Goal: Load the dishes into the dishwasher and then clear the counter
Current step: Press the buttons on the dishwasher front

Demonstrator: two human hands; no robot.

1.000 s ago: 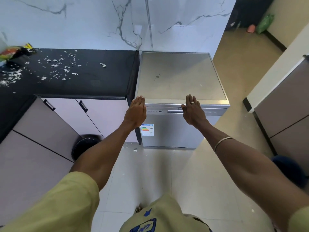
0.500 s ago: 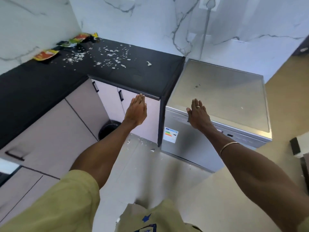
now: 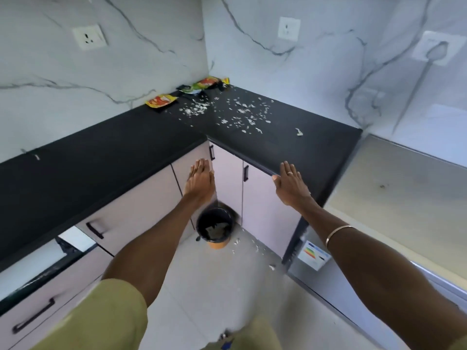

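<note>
A person looks down into the corner of a kitchen, both bare arms stretched forward. The left hand (image 3: 200, 180) is flat, fingers straight and held together, palm down, holding nothing; it hangs in front of the pale cupboard doors (image 3: 227, 178) below the inner corner of the counter. The right hand (image 3: 290, 184) is also flat and holds nothing, fingers straight and slightly spread, with a ring on one finger and a thin bangle (image 3: 337, 233) on the wrist. Its fingertips (image 3: 286, 165) lie over the front edge of the black counter (image 3: 101, 157); whether they touch it cannot be told.

The counter is L-shaped and runs along two marble-patterned walls. Scattered white scraps (image 3: 237, 112) cover its far corner, well beyond both hands, and a single scrap lies apart to the right. Against the wall behind them lie crumpled snack wrappers (image 3: 161, 100), red, yellow and green.

The dishwasher (image 3: 394, 198), silver with a flat top and its door closed, stands just to the right of the counter's end, beside the right forearm. A coloured energy label (image 3: 313, 255) shows on its front.

On the tiled floor between the two arms stands a small bin (image 3: 214, 228) with a dark liner and an orange base, close to the cupboard corner. A few white scraps lie on the floor beside it.
</note>
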